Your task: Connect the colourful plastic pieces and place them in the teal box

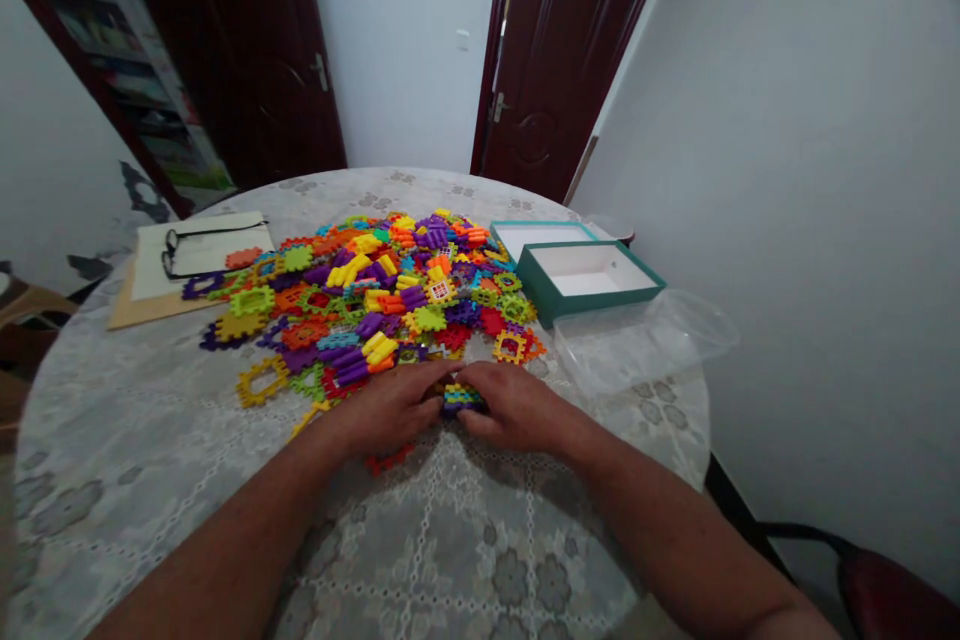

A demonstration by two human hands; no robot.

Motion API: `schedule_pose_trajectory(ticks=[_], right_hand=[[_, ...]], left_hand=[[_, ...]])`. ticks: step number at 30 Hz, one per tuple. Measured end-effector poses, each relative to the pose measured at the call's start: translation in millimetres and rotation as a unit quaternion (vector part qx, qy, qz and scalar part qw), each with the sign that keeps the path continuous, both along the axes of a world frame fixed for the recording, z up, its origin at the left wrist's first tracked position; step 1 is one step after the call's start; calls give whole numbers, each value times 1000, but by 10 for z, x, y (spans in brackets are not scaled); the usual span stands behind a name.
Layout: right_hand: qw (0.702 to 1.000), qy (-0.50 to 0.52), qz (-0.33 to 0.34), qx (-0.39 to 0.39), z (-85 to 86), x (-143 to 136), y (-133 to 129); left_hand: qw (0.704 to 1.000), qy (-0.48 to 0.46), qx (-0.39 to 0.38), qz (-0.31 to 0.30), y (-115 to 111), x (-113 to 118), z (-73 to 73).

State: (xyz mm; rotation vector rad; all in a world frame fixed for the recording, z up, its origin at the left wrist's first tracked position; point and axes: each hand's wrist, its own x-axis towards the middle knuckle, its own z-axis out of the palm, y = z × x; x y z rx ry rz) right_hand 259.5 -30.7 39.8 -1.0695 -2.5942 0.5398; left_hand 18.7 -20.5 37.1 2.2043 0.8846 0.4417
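Observation:
Between my two hands, at the near edge of a heap of toy pieces [360, 305], is a small stack of interlocking plastic building pieces [462, 398] in blue, yellow and green. My left hand [401, 400] grips its left side, fingers curled, and my right hand [510, 405] closes around its right side. The fingers cover much of the stack. Yellow, purple and orange tube-shaped pieces [364, 360] lie just beyond my left hand. A red notched piece [390, 460] rests on the cloth below it, partly hidden by the hand.
A green open box [555, 305] stands right of the heap, with its teal-edged counterpart [517, 232] behind. Clear plastic packaging [637, 345] lies in front of them. Glasses [171, 255] rest on papers [150, 270] at left. A patterned cloth [420, 560] covers the round table.

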Motion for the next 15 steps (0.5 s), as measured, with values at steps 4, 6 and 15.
schedule_pose_trajectory(ticks=[4, 6, 15], right_hand=[[999, 8, -28, 12, 176, 15, -13], [997, 42, -63, 14, 361, 84, -7], [909, 83, -394, 111, 994, 922, 1186]], left_hand=[[999, -24, -4, 25, 24, 5, 66], [997, -37, 1, 65, 34, 10, 101], [982, -62, 48, 171, 85, 15, -29]])
